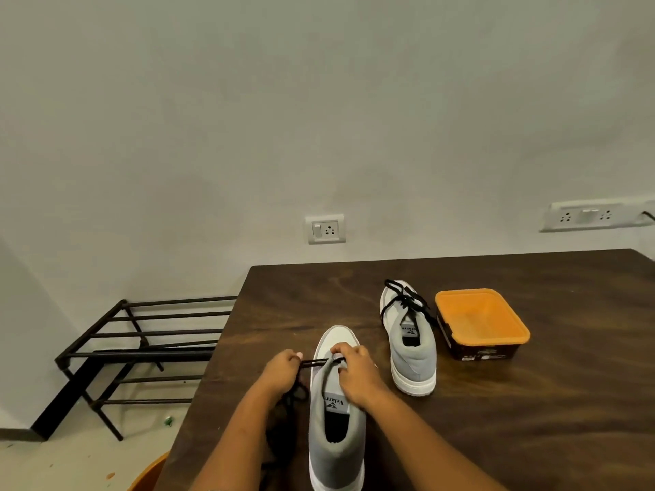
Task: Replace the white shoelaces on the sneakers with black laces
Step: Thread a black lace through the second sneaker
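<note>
A grey and white sneaker [336, 430] stands on the dark wooden table [531, 419], heel toward me. My left hand [281, 375] pinches a black lace [313, 363] stretched across the shoe's lower eyelets; the loose rest of the lace hangs in a tangle beside the shoe's left side. My right hand [358, 373] grips the shoe's upper at the tongue, fingers curled over the lace area. A second grey sneaker [411, 345] sits farther right, laced in black with a loose bow [404, 295] near its toe.
An orange plastic tub [482, 322] with a dark base stands right of the second sneaker. Left of the table stands a black metal rack [141, 349]. An orange object [149, 473] shows at the floor below the table's left edge. Wall sockets [325, 229] sit behind.
</note>
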Motion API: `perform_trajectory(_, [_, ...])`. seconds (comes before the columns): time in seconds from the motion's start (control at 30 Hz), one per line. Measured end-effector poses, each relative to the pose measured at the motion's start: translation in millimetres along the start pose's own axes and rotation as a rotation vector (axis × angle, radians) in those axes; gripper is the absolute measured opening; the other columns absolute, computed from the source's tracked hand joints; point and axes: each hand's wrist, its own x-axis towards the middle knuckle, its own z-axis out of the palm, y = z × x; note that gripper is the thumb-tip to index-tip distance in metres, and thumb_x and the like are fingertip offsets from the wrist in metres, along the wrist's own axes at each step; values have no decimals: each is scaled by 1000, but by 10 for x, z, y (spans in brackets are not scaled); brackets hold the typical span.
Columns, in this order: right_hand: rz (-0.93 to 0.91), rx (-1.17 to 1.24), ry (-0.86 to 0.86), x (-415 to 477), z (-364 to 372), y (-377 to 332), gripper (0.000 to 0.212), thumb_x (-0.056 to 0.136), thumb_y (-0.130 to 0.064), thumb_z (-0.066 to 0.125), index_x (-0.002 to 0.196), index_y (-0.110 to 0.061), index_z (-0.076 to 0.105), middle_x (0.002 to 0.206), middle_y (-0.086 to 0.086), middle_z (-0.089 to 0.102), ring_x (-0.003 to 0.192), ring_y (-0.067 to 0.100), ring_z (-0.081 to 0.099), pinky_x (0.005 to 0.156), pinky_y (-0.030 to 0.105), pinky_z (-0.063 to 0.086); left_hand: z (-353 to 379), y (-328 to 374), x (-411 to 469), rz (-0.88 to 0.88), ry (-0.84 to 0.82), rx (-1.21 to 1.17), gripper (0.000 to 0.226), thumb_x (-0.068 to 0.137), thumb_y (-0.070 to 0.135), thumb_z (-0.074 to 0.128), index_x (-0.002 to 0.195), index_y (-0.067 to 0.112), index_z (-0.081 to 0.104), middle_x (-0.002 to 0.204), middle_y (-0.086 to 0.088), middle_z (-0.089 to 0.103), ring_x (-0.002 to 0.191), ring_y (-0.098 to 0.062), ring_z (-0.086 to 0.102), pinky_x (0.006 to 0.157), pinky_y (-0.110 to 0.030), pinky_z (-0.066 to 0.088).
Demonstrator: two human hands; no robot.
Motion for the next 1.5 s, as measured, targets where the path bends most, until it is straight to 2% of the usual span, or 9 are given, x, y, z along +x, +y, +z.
perform_trajectory(0.2, [-118,191,97,-151,41,-383,35,78,-11,51,108,-23,63,109,-3,63,105,18,57,92,32,47,-432,572,-191,-9,-48,-248,17,99,14,46,83,11,51,77,-9,59,55,-15,49,44,-22,37])
perform_trajectory(0.37, [-19,506,27,-194,-21,-577,24,82,-10,56,104,-16,66,80,-8,62,76,7,57,63,15,43,-563,767,-207,-7,135,308,10,84,20,68,86,20,59,104,-6,64,93,-21,62,84,-32,52])
perform_trajectory(0.5, [24,477,-43,-199,-65,-559,25,84,-7,52,103,-20,61,85,-8,62,93,13,60,80,21,48,-560,709,-245,-29,184,513,32,81,24,69,111,17,58,112,-6,62,101,-23,59,82,-31,49])
perform_trajectory(0.67, [-58,375,-138,-244,-152,-561,46,85,0,49,127,-20,50,91,-5,56,89,13,55,65,14,42,-740,586,-298,-56,52,326,22,80,23,72,97,10,67,101,-11,67,99,-25,63,80,-32,50])
perform_trajectory(0.87, [-63,409,-98,-276,-148,-574,53,84,8,39,124,-23,53,88,-3,55,82,13,54,60,15,42,-1007,413,-452,-62,62,181,21,89,27,64,91,7,66,68,-5,59,61,-17,54,63,-26,43])
perform_trajectory(1.1, [-64,813,-367,-457,-24,-835,15,92,-17,58,105,-24,59,90,-12,67,95,5,60,79,27,45,-833,600,-701,57,-36,-882,26,100,1,36,101,13,59,83,-5,59,58,-12,50,47,-20,45])
perform_trajectory(1.23, [-125,799,-474,-545,-44,-876,28,101,-29,43,85,-17,62,59,-3,53,53,8,54,62,23,43,-754,565,-587,48,99,-1203,43,94,-14,22,106,9,56,92,-6,54,51,-7,61,37,-12,40])
perform_trajectory(1.33, [-102,640,-324,-504,-249,-706,34,99,-35,47,75,-14,59,54,-5,33,39,4,33,46,20,36,-804,267,-443,-68,188,-876,42,94,-12,22,107,8,58,92,-5,57,38,-7,44,33,-12,30])
perform_trajectory(1.5, [-59,528,-122,-354,-796,-342,26,95,-27,56,76,-11,63,58,-1,36,48,9,30,40,17,25,-846,-589,-105,-190,180,284,25,92,12,49,103,10,72,110,-10,66,94,-28,62,84,-34,52])
